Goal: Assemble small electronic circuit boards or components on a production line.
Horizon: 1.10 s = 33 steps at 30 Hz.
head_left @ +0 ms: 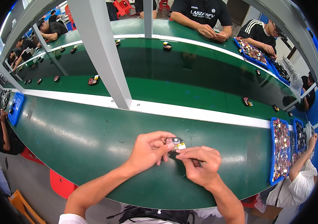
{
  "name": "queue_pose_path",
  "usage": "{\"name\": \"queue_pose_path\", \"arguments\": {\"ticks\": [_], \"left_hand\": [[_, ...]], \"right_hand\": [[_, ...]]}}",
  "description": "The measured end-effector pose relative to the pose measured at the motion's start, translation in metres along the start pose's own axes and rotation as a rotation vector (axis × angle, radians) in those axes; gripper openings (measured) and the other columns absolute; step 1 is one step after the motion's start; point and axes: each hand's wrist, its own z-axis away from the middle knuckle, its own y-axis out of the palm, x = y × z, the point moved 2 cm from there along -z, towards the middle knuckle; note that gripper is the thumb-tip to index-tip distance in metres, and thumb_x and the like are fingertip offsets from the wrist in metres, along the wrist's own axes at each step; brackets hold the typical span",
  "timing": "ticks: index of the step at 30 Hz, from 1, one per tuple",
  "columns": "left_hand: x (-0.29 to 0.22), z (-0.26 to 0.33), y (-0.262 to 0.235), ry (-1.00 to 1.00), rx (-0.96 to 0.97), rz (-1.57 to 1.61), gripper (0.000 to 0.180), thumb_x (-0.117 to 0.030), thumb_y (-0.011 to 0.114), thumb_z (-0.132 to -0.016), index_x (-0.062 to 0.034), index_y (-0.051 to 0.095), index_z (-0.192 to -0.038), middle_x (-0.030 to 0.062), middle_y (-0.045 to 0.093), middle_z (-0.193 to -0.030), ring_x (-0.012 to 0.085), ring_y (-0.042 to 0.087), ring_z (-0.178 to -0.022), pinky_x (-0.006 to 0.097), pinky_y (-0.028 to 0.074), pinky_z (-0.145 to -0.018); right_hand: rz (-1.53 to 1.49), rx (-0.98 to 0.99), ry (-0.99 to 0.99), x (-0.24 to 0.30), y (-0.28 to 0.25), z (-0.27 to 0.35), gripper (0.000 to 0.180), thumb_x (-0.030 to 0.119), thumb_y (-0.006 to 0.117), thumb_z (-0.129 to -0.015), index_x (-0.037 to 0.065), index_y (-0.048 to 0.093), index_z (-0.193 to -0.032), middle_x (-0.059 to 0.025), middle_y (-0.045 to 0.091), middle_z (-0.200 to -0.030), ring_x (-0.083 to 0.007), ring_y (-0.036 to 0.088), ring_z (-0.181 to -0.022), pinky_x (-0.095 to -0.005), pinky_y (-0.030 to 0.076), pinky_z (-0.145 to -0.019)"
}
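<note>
Now | left grip [147,150]: pinching device [174,140] by its left side | right grip [201,164]: pinching black piece [173,153] below

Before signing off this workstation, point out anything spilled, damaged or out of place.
Nothing spilled or damaged stands out. Only dark specks on the green tabletop, left of the left hand holding the circuit module, look odd against the plain surface; too small to identify.
</note>
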Motion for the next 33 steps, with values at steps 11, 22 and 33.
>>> {"name": "queue_pose_path", "arguments": {"ticks": [11, 22, 33], "left_hand": [[0.006, -0.001, -0.001, -0.013, -0.061, -0.026, 0.022, 0.003, 0.065, -0.092, 0.0085, 0.065, -0.114, 0.0096, 0.069, -0.078, 0.0117, 0.065, -0.060, 0.025, 0.053, -0.051], [-0.016, -0.065, -0.020, 0.172, -0.333, -0.061, 0.023, 0.001, 0.064, -0.093, 0.0076, 0.062, -0.115, 0.0120, 0.066, -0.084, 0.0170, 0.066, -0.060, 0.026, 0.056, -0.055], [-0.055, -0.165, -0.061, 0.424, -0.988, -1.371, 0.027, -0.020, 0.062, -0.094, 0.0014, 0.062, -0.111, 0.0221, 0.059, -0.112, 0.0467, 0.067, -0.093, 0.054, 0.055, -0.078]], "right_hand": [[0.022, -0.006, 0.020, 0.000, 0.005, 0.005, 0.019, -0.005, 0.079, -0.070, 0.010, 0.071, -0.079, -0.0020, 0.076, -0.079, -0.0105, 0.057, -0.047, -0.0246, 0.031, -0.044], [0.062, -0.206, -0.041, -0.012, -0.001, 0.005, 0.017, 0.001, 0.082, -0.073, 0.008, 0.071, -0.083, -0.0034, 0.076, -0.083, -0.0131, 0.060, -0.050, -0.0249, 0.038, -0.046], [0.065, -0.278, -0.060, -0.025, 0.005, 0.010, 0.012, 0.008, 0.077, -0.081, 0.009, 0.067, -0.087, -0.0011, 0.070, -0.080, -0.0214, 0.060, -0.054, -0.0303, 0.047, -0.052]]}}
